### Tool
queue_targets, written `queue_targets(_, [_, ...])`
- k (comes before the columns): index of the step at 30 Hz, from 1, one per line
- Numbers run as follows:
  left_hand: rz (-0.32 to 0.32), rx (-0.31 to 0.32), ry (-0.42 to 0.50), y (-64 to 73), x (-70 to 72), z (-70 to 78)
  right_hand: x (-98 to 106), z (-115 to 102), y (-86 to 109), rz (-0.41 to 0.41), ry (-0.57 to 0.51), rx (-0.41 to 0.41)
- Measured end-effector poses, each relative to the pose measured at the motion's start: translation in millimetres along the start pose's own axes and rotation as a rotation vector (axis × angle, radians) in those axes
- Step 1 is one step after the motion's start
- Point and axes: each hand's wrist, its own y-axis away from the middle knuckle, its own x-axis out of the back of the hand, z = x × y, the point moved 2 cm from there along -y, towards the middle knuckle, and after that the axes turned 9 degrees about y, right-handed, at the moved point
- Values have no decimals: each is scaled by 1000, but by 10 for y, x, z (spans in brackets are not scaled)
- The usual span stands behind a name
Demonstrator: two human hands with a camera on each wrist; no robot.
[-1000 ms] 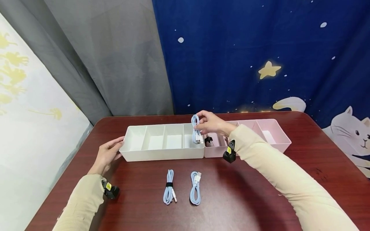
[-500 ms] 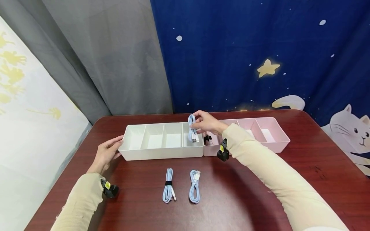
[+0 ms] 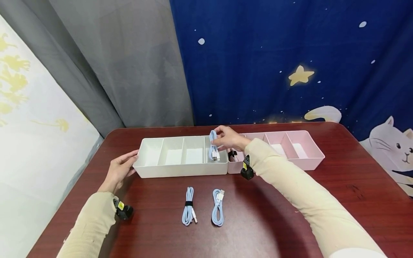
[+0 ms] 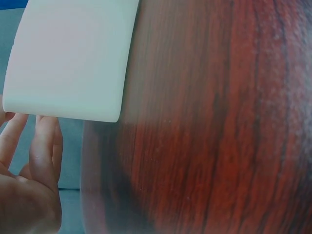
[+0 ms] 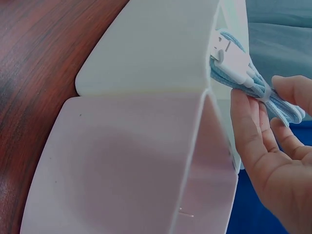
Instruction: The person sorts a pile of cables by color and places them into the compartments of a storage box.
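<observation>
My right hand [image 3: 230, 139] pinches a coiled light-blue USB cable [image 3: 213, 145] between thumb and fingers. The coil hangs upright over the rightmost compartment of a white divided tray [image 3: 184, 171]. In the right wrist view, the held cable [image 5: 243, 73] has its white plugs at the tray's rim and a pale tie round the loops. At the tray's left end, my left hand [image 3: 118, 170] rests extended fingers against the end wall, also visible in the left wrist view [image 4: 39, 161]. Two more blue cables lie in front: one with a black strap [image 3: 188, 206], another beside it [image 3: 217, 208].
A pink divided tray [image 3: 304, 164] stands end to end with the white one. Its left compartment contains a cable with a black strap [image 3: 232, 154], partly hidden by my right arm. Behind the reddish-brown table [image 3: 155, 222] hang grey and blue curtains [image 3: 258, 64].
My right hand has moved slightly left with the held cable, bringing it farther over the white tray's right compartment. The left hand stays at the tray's end.
</observation>
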Motion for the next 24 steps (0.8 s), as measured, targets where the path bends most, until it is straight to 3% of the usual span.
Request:
queue_targets(11, [-14, 16, -7, 17, -14, 19, -45, 77, -46, -31, 20, -15])
queue_targets(24, [-32, 7, 6, 74, 9, 22, -104, 37, -29, -18, 128, -10])
